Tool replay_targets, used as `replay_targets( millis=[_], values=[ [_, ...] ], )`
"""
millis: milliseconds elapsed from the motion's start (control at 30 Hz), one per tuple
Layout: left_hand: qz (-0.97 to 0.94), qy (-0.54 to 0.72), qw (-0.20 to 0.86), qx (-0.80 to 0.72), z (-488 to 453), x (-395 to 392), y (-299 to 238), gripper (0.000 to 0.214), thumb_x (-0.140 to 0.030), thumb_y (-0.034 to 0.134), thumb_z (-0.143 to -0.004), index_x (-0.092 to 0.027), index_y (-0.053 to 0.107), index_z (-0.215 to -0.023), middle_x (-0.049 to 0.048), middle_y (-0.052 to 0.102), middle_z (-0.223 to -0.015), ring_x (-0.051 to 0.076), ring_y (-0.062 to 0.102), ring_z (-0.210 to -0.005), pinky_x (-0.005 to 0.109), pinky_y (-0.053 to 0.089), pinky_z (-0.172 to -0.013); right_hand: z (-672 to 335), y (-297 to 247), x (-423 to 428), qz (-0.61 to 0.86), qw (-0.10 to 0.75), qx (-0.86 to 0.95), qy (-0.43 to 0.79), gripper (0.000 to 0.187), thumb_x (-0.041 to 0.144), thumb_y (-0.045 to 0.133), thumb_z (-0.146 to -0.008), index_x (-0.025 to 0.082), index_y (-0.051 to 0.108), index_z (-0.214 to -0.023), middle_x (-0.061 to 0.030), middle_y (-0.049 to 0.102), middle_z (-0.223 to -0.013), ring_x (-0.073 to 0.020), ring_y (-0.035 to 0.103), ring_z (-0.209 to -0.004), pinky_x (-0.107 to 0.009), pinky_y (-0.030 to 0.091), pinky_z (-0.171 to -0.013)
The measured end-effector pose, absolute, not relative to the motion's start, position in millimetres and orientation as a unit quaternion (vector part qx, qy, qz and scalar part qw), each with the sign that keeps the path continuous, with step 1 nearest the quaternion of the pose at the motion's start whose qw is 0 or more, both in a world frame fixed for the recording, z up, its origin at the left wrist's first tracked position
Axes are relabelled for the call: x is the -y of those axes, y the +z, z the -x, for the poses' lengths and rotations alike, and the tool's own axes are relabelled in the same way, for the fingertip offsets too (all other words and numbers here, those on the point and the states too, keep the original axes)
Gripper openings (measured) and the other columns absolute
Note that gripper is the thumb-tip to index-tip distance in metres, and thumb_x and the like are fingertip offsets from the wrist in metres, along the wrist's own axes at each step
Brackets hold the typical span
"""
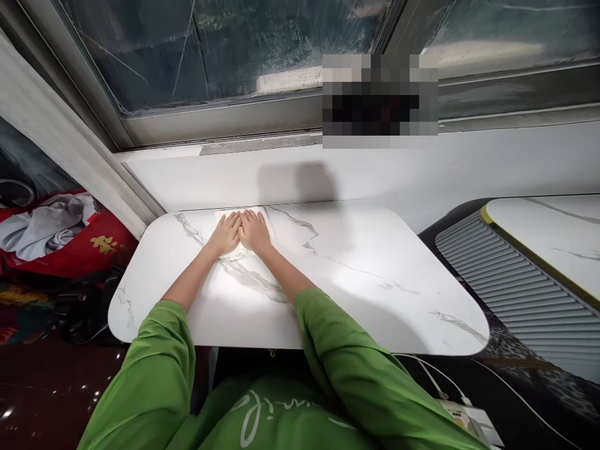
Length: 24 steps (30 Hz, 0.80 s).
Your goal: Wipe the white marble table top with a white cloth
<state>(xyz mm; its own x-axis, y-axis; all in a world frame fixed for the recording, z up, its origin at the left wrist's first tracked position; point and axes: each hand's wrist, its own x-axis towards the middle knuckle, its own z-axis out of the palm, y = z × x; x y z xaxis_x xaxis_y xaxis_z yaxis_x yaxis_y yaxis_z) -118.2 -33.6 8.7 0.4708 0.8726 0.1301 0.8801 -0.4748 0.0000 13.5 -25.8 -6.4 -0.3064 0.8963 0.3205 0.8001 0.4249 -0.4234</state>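
My left hand (225, 234) and my right hand (254, 230) lie flat side by side, fingers stretched out and pointing away from me. Both press down on a thin white cloth (238, 252) near the back edge of a white marble-patterned tabletop (356, 275). Most of the cloth is hidden under my palms, and its pale edges are hard to tell from the table. The thumbs meet or nearly meet in the middle.
Behind the table are a white wall and a metal-framed window (225, 122). At left, a red bag (107, 240) holds white fabric. A ribbed grey cabinet (510, 281) stands at right. White cables and a power strip (454, 412) lie at lower right.
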Motion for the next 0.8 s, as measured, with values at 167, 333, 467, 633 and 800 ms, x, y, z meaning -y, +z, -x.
replay_targets(
  millis=[167,333,467,633,800],
  values=[
    [0.858,-0.068,0.046,0.508,120.1,61.0,3.6,0.051,-0.023,0.028,-0.093,-0.01,0.035,-0.142,0.0125,0.029,-0.152,0.022,0.022,-0.143,0.045,0.016,-0.116,-16.2,-6.9,51.1,0.514,0.262,0.811,0.099,0.048,0.017,0.036,-0.09,0.004,0.045,-0.134,-0.019,0.042,-0.144,-0.0262,0.032,-0.138,-0.046,0.013,-0.116],
    [0.86,-0.074,0.054,0.503,136.9,123.1,2.3,0.051,-0.022,0.024,-0.094,-0.008,0.035,-0.141,0.0145,0.029,-0.152,0.023,0.02,-0.143,0.048,0.016,-0.116,-9.4,-6.2,104.6,0.477,0.256,0.831,0.126,0.05,0.019,0.037,-0.089,0.004,0.045,-0.136,-0.0177,0.04,-0.146,-0.0271,0.029,-0.139,-0.045,0.012,-0.117],
    [0.861,-0.082,0.064,0.498,156.9,182.6,6.0,0.052,-0.021,0.024,-0.094,-0.011,0.029,-0.145,0.0144,0.029,-0.152,0.024,0.017,-0.144,0.049,0.018,-0.116,3.2,-3.9,153.4,0.434,0.256,0.851,0.15,0.052,0.023,0.037,-0.089,0.004,0.041,-0.138,-0.0186,0.035,-0.149,-0.0285,0.024,-0.141,-0.049,0.013,-0.117],
    [0.853,-0.092,0.079,0.508,175.3,232.7,9.3,0.059,-0.019,0.027,-0.094,-0.015,0.01,-0.151,0.0144,0.025,-0.153,0.024,0.017,-0.144,0.05,0.02,-0.116,16.1,2.7,193.0,0.365,0.246,0.882,0.169,0.056,0.028,0.036,-0.092,0.003,0.034,-0.142,-0.02,0.029,-0.151,-0.0282,0.016,-0.144,-0.051,0.014,-0.117],
    [0.855,-0.087,0.063,0.508,188.4,208.8,4.6,0.057,-0.022,0.028,-0.094,-0.012,0.017,-0.149,0.0155,0.028,-0.152,0.026,0.019,-0.143,0.052,0.02,-0.115,29.0,-1.3,171.6,0.363,0.227,0.891,0.147,0.058,0.027,0.037,-0.092,-0.003,0.033,-0.141,-0.0242,0.03,-0.149,-0.0318,0.02,-0.142,-0.051,0.012,-0.117]
  ],
)
